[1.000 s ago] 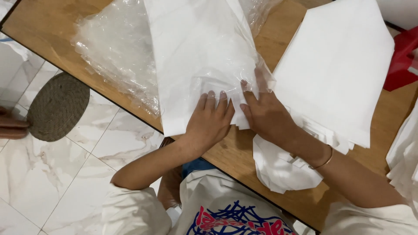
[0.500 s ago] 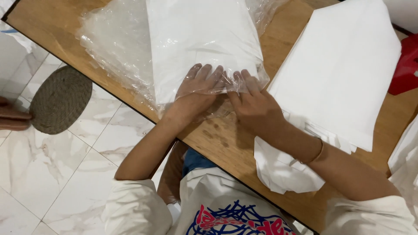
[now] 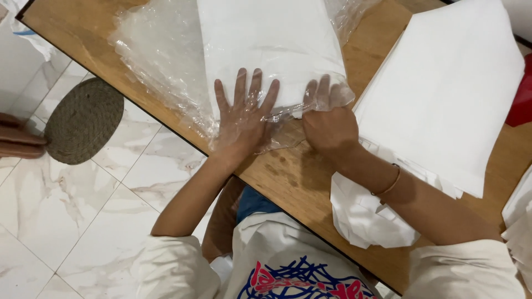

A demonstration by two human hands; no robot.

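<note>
The left hand [image 3: 243, 113] lies flat, fingers spread wide, pressed onto the near edge of a folded white cloth [image 3: 271, 47] that sits inside a clear plastic bag [image 3: 160, 61]. The bag film covers the fingers, so the hand appears to be inside the bag or under its flap; which cannot be told. The right hand [image 3: 328, 124] is just beside it to the right, fingers curled and tucked under the film at the cloth's near right corner, gripping the plastic there. A thin bangle [image 3: 388, 185] circles the right wrist.

The bagged cloth lies on the wooden tabletop [image 3: 299, 177], towards its left side, running from the near edge away to the far side. To the right, touching the right forearm, is a stack of white folded cloths [image 3: 449, 94]. A red object [image 3: 521, 99] shows at the far right edge. On the marble floor [image 3: 100, 221] to the left lies a round woven mat [image 3: 83, 119].

Compared with half a second ago, the left fingers have opened from a close-set to a fanned spread, and both hands have shifted slightly nearer along the cloth. A second ago the cloth lay outside the film under both hands; it is now covered.
</note>
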